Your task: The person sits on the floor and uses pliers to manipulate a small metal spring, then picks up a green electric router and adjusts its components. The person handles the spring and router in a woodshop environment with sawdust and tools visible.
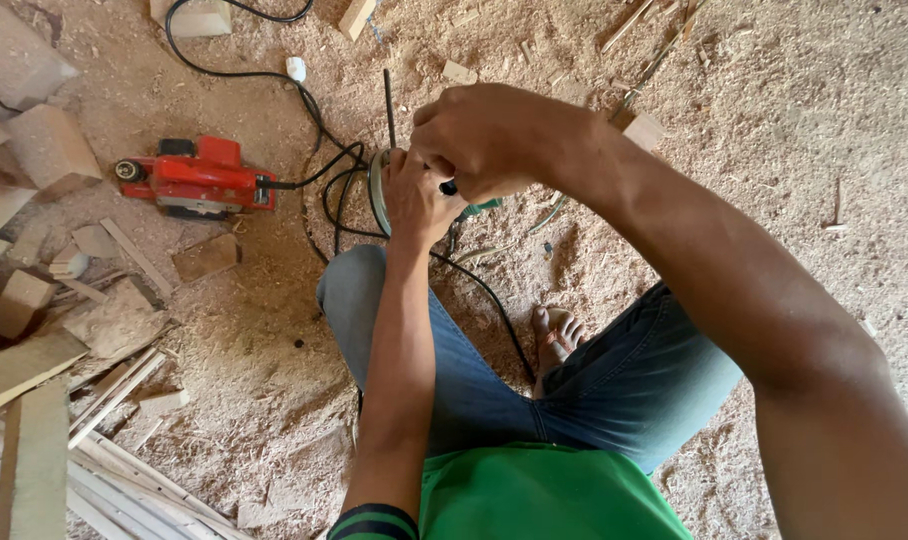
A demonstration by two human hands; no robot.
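Tool in hand: a small power tool with a round disc [377,190] at its left end and a green body [482,206] showing under the fingers; it is held above the person's knee, over the sawdust floor [774,120]. What kind of tool it is cannot be told for sure, since the hands cover most of it.
Left hand: the left hand [414,200] wraps from below, fingers closed about the tool just beside the disc, with the thumb side up.
Right hand: the right hand [489,135] comes over the top, closed down on something small at the tool's head; what it pinches is hidden by the knuckles.
Thin rod: a dark thin rod [388,100] stands up from between the hands, near the disc; whether it is a key or a part of the tool cannot be told.
Doing it well: judging from the pose, the left hand should hold the body steady while the right does the fine work, with fingers off the disc's edge.
Cord: a black cable [494,300] trails from the tool across the jeans; another black cable [224,72] loops near it, so keeping them untangled seems wise.
Around: a red electric planer [199,178] lies on the floor to the left, well apart, with wood offcuts [44,145] and thin strips [124,470] beyond.
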